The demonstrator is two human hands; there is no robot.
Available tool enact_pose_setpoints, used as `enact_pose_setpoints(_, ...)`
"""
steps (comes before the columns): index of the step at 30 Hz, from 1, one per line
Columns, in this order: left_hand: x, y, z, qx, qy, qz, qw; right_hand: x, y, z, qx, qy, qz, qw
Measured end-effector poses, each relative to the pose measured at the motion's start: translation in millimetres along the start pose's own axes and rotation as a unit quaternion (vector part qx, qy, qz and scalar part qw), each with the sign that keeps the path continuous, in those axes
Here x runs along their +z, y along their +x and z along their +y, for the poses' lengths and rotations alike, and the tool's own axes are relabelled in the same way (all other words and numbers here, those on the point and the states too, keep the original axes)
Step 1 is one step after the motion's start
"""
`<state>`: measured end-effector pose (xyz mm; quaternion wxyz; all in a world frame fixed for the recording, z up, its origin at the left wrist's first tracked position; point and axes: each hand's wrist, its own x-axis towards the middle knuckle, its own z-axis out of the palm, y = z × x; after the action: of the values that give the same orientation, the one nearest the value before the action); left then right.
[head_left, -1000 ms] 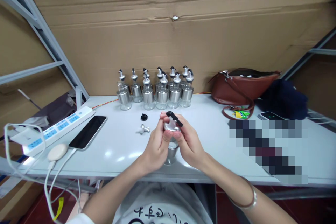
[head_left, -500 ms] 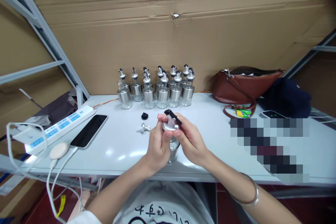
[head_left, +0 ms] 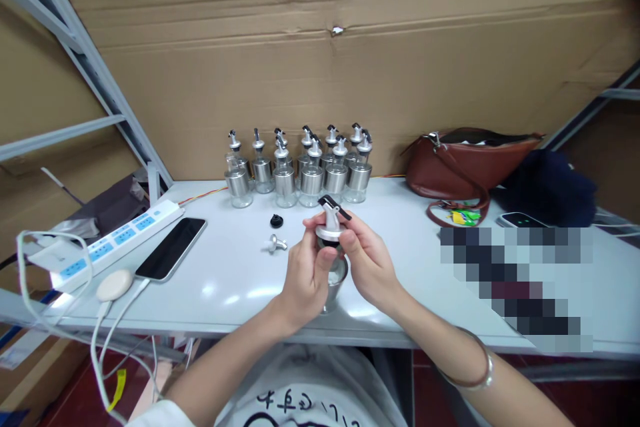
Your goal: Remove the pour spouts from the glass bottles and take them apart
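Two-handed grip on spout [head_left: 331, 217] by left hand [head_left: 303, 272] and right hand [head_left: 371, 260], above bottle [head_left: 336, 290]. Now stands straighter than before, showing black stopper [head_left: 329, 243]; cannot confirm seating.

The left hand [head_left: 304, 272] and right hand [head_left: 373, 263] hold a silver pourer spout [head_left: 331, 221] over a steel-banded glass bottle [head_left: 336, 282]. Beyond the hands, similar bottles [head_left: 311, 180] stand on the worktop [head_left: 220, 300]. To their left lie a black stopper [head_left: 277, 221], smartphone [head_left: 171, 250] and power strip [head_left: 120, 240]; rightward, a brown handbag [head_left: 467, 163].
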<state>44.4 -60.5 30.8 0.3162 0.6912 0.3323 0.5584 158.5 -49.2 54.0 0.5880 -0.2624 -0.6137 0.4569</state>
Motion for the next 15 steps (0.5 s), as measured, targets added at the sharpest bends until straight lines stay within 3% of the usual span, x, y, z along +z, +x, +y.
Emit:
enact_pose_setpoints(4, 6.3, -3, 2, 0.0, -0.07, -0.031, 0.997, -1, 13, -8, 0.112, 0.131, 0.08, 0.982)
enact_pose_setpoints(8, 4.1, 3, 10, -0.009, -0.115, -0.035, 0.993, -6, 29, -3, 0.151, 0.161, 0.079, 0.972)
enact_pose_setpoints(12, -25.5, 38, 19, 0.032, -0.109, 0.047, 0.992, -15, 48, 13, 0.157, 0.136, 0.107, 0.972)
enact_pose_setpoints(15, -59.0, 82, 10, 0.07, -0.037, 0.12, 0.99, -24, 58, 25, 0.167, 0.103, 0.118, 0.973)
